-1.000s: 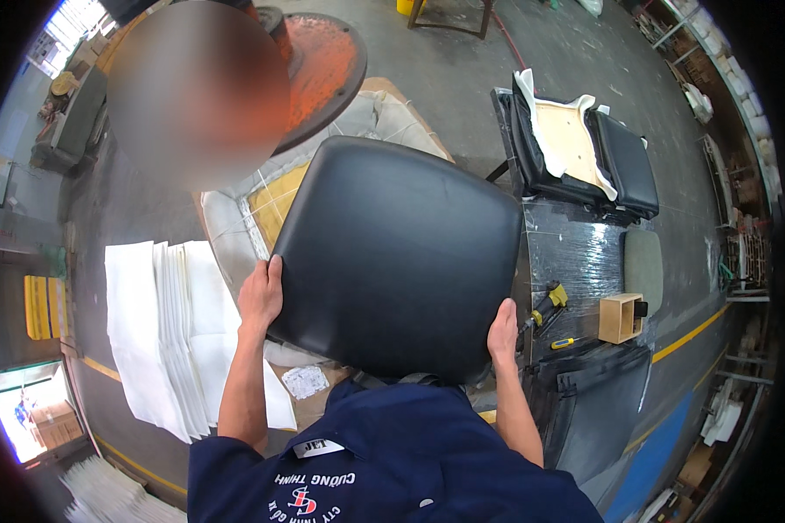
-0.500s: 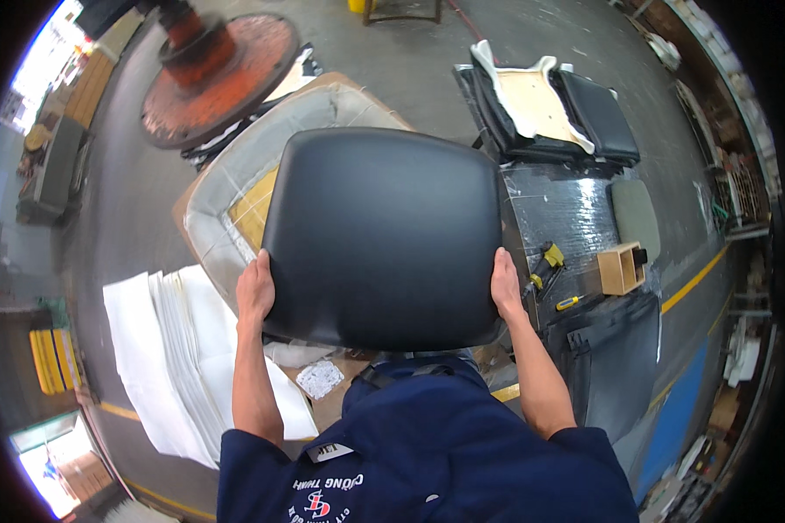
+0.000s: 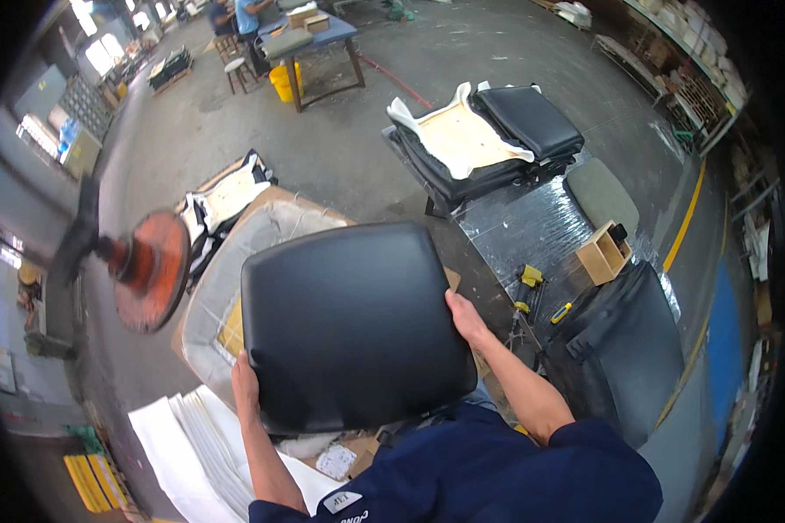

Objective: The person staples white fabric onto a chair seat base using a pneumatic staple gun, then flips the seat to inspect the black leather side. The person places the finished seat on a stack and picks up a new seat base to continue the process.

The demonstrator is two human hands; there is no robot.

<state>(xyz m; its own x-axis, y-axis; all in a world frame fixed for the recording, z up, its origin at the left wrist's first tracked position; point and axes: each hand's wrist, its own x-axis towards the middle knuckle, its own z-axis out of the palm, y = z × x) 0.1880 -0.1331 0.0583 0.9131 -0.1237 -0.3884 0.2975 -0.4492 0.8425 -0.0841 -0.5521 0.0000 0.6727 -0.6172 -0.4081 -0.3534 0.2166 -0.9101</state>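
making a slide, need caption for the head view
Left hand and right hand hold a black padded seat by opposite sides, white sheets nearby.

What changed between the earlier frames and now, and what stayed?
The view has tilted up: the round orange metal disc sits lower and farther left, and the yellow plastic bucket shows more fully. The black, rounded-square padded cushion also appears lower and slightly left. Nothing was let go or newly grasped: the left hand and right hand still hold its opposite edges.
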